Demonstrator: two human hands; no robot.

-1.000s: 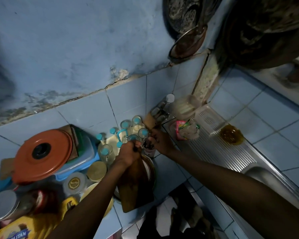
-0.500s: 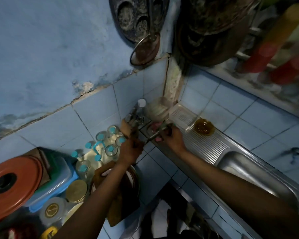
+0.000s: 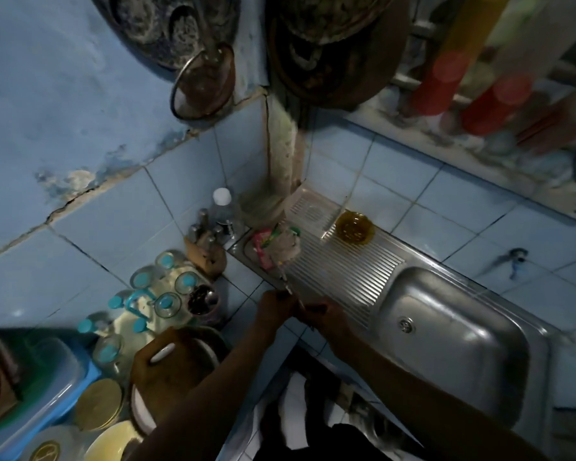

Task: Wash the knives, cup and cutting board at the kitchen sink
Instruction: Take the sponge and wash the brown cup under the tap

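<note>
Knives [image 3: 288, 286] held above counter edge; wooden cutting board [image 3: 167, 364] left on counter.

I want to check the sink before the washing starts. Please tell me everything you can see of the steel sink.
The steel sink looks like one piece of dull grey metal set into the blue tiled counter. Its parts are a rounded rectangular basin with a small round drain and a ribbed draining board toward the wall corner. The basin holds no dishes; whether it is wet cannot be told. On the draining board stand an amber glass bowl and a crumpled packet.
</note>
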